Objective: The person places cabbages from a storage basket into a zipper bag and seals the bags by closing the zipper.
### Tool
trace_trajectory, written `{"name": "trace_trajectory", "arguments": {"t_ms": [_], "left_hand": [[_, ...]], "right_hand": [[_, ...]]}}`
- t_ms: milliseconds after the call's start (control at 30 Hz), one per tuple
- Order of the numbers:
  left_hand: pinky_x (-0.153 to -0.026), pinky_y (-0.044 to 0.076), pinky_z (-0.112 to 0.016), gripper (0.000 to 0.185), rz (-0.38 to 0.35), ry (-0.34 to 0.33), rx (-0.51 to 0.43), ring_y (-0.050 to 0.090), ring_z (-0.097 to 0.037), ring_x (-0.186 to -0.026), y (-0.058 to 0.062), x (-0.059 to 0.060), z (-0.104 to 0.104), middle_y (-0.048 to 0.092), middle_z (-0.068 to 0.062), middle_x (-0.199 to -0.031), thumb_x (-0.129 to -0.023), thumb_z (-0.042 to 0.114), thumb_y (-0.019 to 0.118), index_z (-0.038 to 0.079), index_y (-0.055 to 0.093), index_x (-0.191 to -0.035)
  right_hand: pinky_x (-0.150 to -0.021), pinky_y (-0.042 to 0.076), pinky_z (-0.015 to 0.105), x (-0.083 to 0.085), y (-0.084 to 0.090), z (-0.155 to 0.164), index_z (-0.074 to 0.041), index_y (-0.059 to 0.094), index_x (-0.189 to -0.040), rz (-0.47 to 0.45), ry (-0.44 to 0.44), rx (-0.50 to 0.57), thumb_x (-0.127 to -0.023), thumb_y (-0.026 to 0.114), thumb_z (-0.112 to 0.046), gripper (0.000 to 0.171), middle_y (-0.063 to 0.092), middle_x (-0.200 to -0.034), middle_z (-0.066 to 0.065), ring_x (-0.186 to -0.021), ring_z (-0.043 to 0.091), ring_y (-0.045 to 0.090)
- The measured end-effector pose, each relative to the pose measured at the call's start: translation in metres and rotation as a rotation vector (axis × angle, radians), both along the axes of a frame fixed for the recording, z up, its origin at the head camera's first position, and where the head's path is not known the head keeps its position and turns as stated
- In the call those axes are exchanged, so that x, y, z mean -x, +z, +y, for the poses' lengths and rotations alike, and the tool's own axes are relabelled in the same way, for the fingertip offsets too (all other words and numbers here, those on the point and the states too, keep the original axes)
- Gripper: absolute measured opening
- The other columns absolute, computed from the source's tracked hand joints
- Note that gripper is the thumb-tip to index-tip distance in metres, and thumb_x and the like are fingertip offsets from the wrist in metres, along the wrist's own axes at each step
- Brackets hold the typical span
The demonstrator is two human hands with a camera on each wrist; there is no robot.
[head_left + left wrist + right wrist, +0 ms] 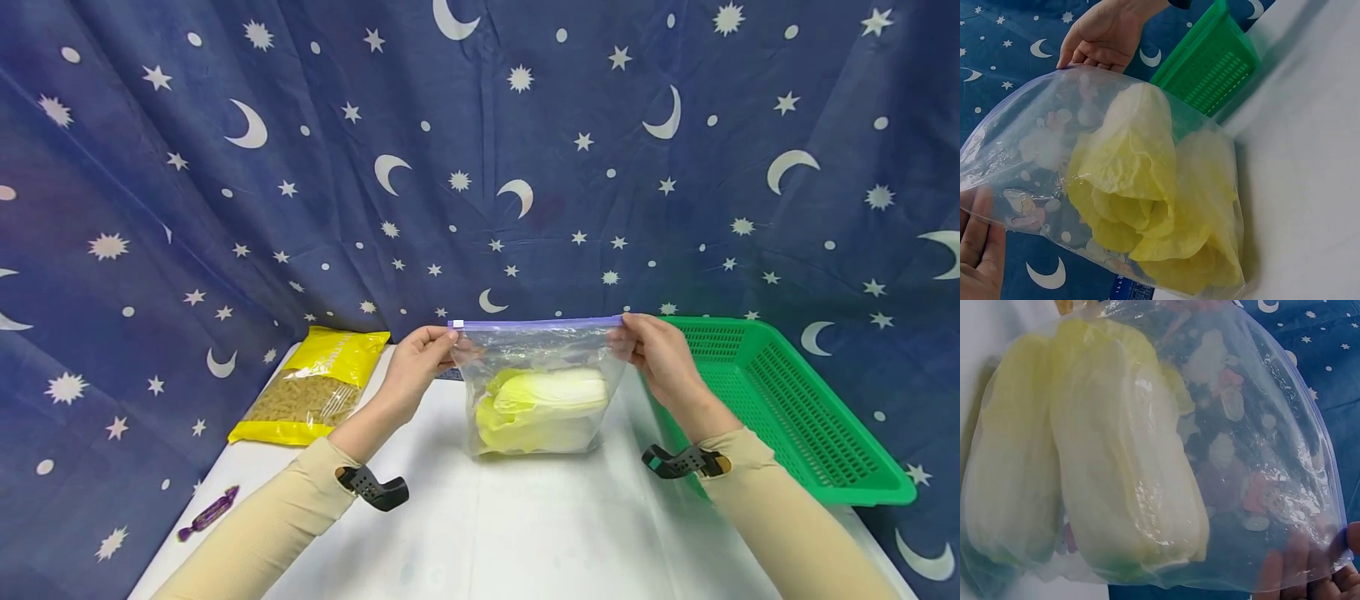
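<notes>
White table [525, 533] w/ green basket [795, 400]; star-moon cloth [480, 167] behind.

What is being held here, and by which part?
A clear zip bag with napa cabbage inside. The left hand and right hand each pinch an upper corner, at the ends of its purple zip strip.

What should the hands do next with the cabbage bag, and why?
Probably slide the fingers along the purple zip strip to press it shut. The left hand and right hand each pinch a top corner of the clear bag, and the cabbage already sits inside.
</notes>
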State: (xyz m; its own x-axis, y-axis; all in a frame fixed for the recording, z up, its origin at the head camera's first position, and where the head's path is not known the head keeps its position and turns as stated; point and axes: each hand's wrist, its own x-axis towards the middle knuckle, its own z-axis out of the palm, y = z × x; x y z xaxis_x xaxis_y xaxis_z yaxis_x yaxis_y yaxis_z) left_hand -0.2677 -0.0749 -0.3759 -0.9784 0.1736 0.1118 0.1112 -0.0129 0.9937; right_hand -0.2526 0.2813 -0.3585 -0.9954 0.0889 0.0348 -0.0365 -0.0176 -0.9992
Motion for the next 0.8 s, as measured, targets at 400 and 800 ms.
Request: {"name": "trace_trajectory", "arguments": {"t_ms": [400,800], "left_hand": [[-0.097,0.055,-0.042,0.023,-0.016,0.028,-0.020,0.066,-0.022,-0.095,0.002,0.000,-0.002,0.074,-0.011,-0.113,-0.105,0.021,0.059,0.002,0.063,-0.117],[-0.092,0.058,-0.035,0.024,0.005,0.019,-0.075,0.069,-0.019,-0.097,0.001,0.001,-0.002,0.069,-0.013,-0.109,-0.104,0.018,0.062,-0.001,0.060,-0.119]], "right_hand": [[-0.086,0.047,0.025,0.001,0.044,-0.039,-0.008,0.067,-0.128,0.420,-0.170,-0.399,-0.105,0.060,-0.031,0.034,0.066,-0.124,0.004,-0.107,0.013,0.058],[-0.101,0.050,0.043,0.019,0.074,-0.129,-0.018,0.071,-0.125,0.403,0.343,-0.835,-0.103,0.062,-0.031,0.027,0.067,-0.125,-0.003,-0.119,0.017,0.060]]}}
